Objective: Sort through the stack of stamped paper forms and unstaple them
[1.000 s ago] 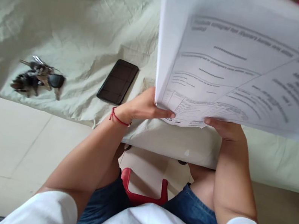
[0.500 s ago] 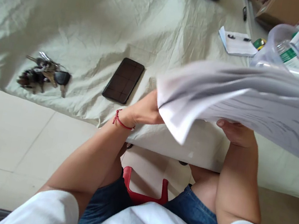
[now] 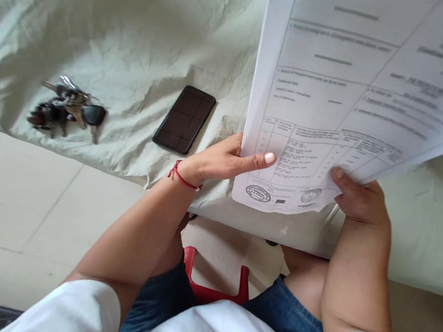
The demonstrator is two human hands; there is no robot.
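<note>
A stack of printed paper sheets [image 3: 320,109] stands tilted up in front of me, its top page showing a form with boxes, lines of text and two round stamps near the lower edge. My left hand [image 3: 231,159] grips its left edge, thumb on the printed face and the other fingers behind. At the lower right edge my right hand [image 3: 356,194] pinches the sheets, thumb on the front; its fingers are hidden behind them. How many sheets there are I cannot tell.
Left of the papers, a black smartphone [image 3: 184,119] lies on the pale green cloth [image 3: 152,24] covering the table. A bunch of keys [image 3: 70,106] rests farther left. Below the table edge is a red plastic stool [image 3: 212,295].
The papers have swung from nearly flat and bent to raised, their printed face now toward me. My left thumb has come onto the front. The boxes and plastic container behind are now hidden.
</note>
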